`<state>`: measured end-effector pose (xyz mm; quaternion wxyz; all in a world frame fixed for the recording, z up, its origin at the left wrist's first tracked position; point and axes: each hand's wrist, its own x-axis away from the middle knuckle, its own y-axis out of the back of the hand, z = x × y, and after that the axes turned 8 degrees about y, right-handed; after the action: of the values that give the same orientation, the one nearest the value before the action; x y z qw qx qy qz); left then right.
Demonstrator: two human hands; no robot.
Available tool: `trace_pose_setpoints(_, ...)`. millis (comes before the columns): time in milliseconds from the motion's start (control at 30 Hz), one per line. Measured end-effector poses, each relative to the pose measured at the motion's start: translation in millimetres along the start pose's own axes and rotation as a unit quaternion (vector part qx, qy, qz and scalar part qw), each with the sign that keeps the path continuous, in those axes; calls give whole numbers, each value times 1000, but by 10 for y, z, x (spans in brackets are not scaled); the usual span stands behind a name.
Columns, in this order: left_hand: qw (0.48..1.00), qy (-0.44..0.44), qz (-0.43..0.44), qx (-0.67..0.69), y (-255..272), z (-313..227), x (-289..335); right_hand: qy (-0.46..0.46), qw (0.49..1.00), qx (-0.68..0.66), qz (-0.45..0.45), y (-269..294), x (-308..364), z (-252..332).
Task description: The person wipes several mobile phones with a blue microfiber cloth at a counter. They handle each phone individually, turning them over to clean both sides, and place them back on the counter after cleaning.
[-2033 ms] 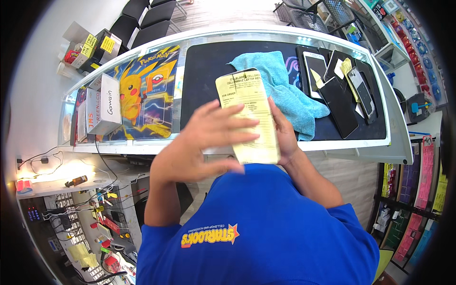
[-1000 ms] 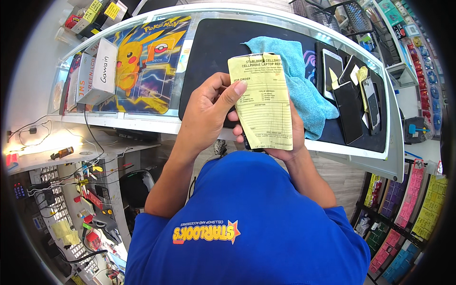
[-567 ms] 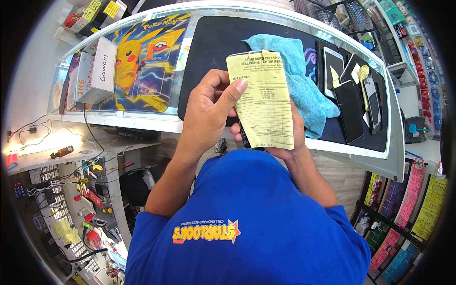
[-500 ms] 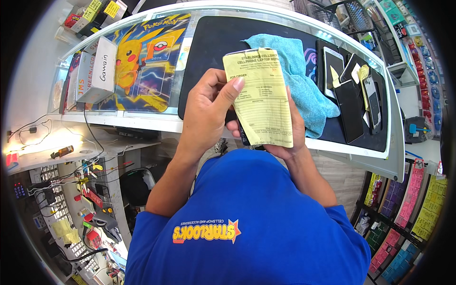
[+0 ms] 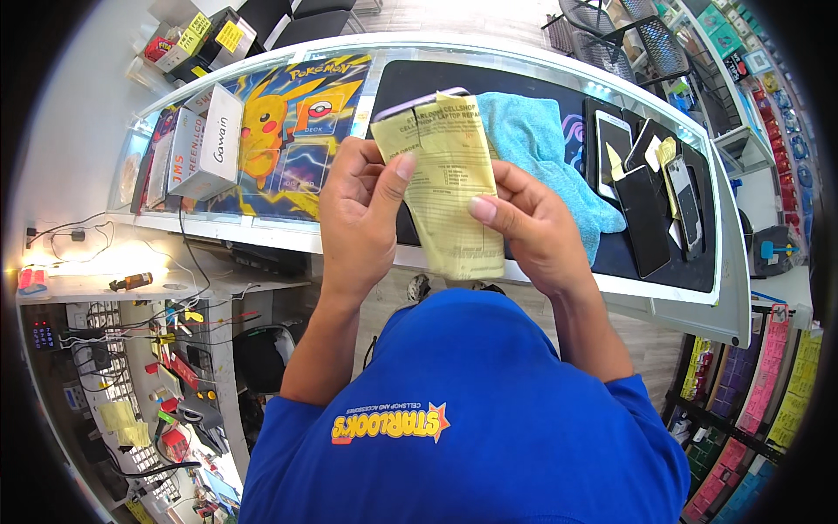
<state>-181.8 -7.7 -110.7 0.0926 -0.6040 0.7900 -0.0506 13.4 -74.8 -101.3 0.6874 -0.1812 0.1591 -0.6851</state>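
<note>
A yellow printed form [image 5: 449, 205] is wrapped over a phone, whose pale purple rim [image 5: 421, 105] shows above the paper's top edge. My left hand [image 5: 365, 214] grips both at the left side, thumb on the front of the form and fingers curled behind. On the other side, my right hand [image 5: 537, 229] pinches the form's right edge, its thumb lying on the front of the paper. The lower part of the phone is hidden by the form. Just beyond my right hand, a light blue cloth [image 5: 550, 170] lies crumpled on a black mat [image 5: 410, 80].
Several phones, among them a white one [image 5: 614, 148] and a black one [image 5: 642, 218], lie at the mat's right. A cartoon playmat [image 5: 271, 179] and a white box [image 5: 209, 144] occupy the counter's left. Below left is a cluttered workbench [image 5: 175, 288]; mesh chairs [image 5: 659, 48] stand beyond.
My right thumb has come round onto the front of the form. Form and phone have shifted left and tilted, and more of the phone's top rim shows.
</note>
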Motion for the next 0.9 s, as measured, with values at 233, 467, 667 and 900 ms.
trace_pose_setpoints(233,1000,2,-4,23,28,-9,-2,83,996,-21,-15,54,-205,19)
trace_pose_setpoints(467,990,82,20,111,166,56,-77,73,996,-14,-54,32,-356,-174)
trace_pose_setpoints(667,989,128,-2,78,176,93,-96,201,919,327,-86,87,-309,-290)
trace_pose_setpoints(900,982,154,6,109,88,111,-156,64,992,88,-57,67,-291,-308)
